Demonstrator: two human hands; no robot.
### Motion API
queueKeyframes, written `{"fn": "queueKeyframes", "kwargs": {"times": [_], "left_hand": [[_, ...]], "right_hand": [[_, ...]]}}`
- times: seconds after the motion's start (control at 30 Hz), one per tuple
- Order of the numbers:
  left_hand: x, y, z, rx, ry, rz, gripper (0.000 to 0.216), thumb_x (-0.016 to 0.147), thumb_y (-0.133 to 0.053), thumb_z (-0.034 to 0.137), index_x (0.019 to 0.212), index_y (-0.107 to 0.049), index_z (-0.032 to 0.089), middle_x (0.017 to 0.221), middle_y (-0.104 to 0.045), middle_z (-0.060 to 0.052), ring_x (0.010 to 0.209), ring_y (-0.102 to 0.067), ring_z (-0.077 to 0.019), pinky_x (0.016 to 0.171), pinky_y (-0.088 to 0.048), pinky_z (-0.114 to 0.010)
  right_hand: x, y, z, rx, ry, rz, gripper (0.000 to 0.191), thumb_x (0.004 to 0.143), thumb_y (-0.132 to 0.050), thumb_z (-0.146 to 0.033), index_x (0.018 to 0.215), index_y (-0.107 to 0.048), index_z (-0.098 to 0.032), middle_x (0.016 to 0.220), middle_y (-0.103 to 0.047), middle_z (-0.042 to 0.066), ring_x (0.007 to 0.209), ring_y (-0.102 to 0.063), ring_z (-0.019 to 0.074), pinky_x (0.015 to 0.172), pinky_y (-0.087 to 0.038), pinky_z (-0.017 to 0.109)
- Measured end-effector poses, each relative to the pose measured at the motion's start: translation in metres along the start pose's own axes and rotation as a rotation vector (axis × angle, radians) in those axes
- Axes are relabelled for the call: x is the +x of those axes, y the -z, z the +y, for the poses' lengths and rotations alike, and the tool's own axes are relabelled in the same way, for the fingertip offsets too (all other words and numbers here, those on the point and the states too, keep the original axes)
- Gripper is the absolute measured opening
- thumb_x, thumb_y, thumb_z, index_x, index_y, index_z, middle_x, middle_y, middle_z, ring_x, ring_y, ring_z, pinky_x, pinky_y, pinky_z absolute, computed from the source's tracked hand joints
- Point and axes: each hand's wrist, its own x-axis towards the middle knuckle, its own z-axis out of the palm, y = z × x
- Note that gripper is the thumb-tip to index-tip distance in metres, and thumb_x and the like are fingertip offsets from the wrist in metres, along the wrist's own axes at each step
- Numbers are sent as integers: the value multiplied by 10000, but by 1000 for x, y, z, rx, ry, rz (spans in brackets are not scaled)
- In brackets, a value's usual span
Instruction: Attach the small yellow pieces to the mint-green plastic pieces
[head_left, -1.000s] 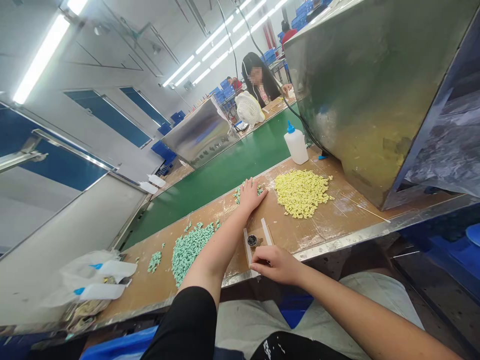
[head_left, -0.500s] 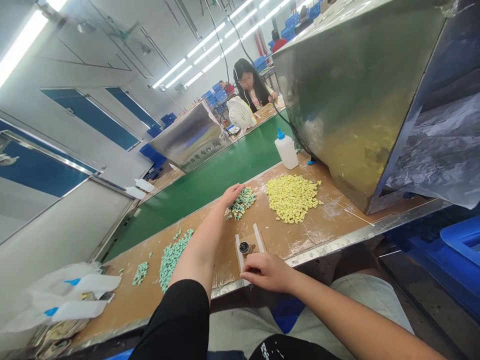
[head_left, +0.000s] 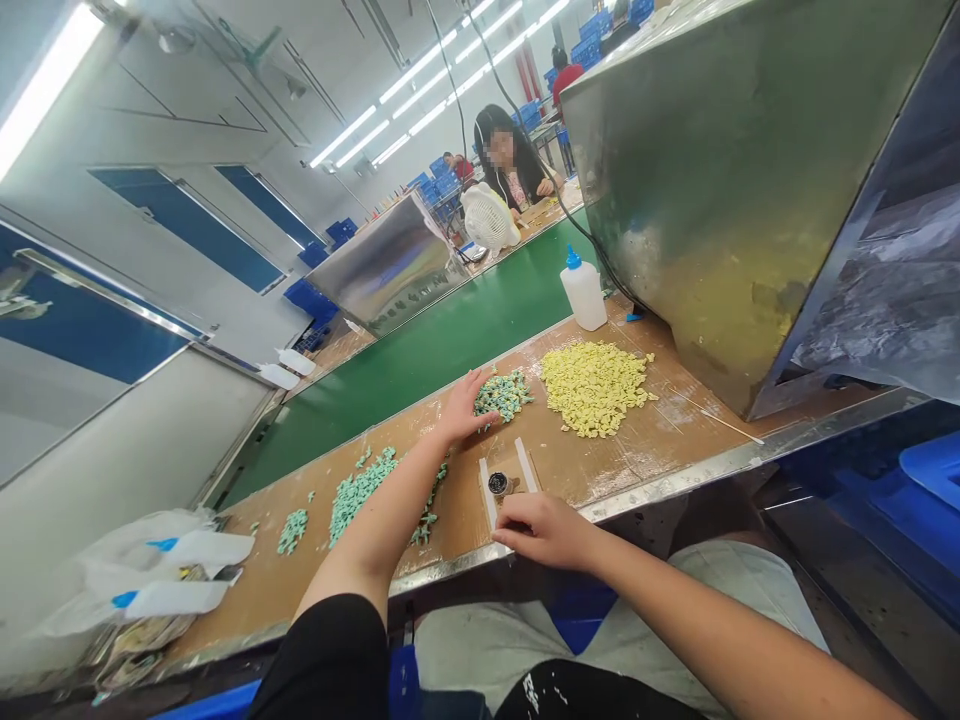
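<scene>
My left hand (head_left: 463,404) lies on the brown bench top (head_left: 660,440) with its fingers curled at the left side of a small heap of teal pieces (head_left: 504,393). A larger spread of teal pieces (head_left: 360,492) lies further left, partly under my forearm. My right hand (head_left: 546,528) rests at the bench's front edge, fingers bent, just below a small jig of two white strips (head_left: 510,475) with a round black part (head_left: 499,483) between them. A heap of yellow pieces (head_left: 595,373) lies to the right of the teal heap.
A white glue bottle with a blue cap (head_left: 584,290) stands behind the yellow heap. A big steel hood (head_left: 720,170) fills the right. A green conveyor belt (head_left: 450,340) runs behind the bench. More bottles in a plastic bag (head_left: 161,580) lie far left. Another person (head_left: 508,165) sits further along, behind a white fan (head_left: 487,218).
My left hand has drawn back from the far edge towards me, dragging the small teal heap nearer the jig. My right hand has stayed by the jig.
</scene>
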Motion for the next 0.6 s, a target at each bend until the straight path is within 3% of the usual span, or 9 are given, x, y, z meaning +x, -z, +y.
{"fn": "queueKeyframes", "kwargs": {"times": [0.13,0.3,0.6], "left_hand": [[-8,-15,25,204,-35,-16,1073,804,-694,770,1671,-317,263,1776,-185,-129,1649,-142,-374,1338,-125,-580],[16,-36,57,291,-11,107,919,891,-600,745,1643,-372,270,1756,-257,-131,1642,-188,-358,1338,-105,-592],[44,-35,42,348,83,214,757,964,-533,666,1565,-494,208,1686,-399,-173,1589,-330,-350,1321,-178,-586]], "right_hand": [[-1,-1,1,3,3,-4,172,992,-651,-290,853,-684,-195,788,-686,16,735,-599,152,694,-420,262],[-2,-3,2,-32,7,-13,173,1001,-641,-293,866,-690,-196,806,-702,20,750,-619,156,710,-433,266],[-3,-5,5,-94,44,-15,166,1006,-635,-291,887,-707,-200,832,-726,33,792,-650,165,743,-469,268]]}}
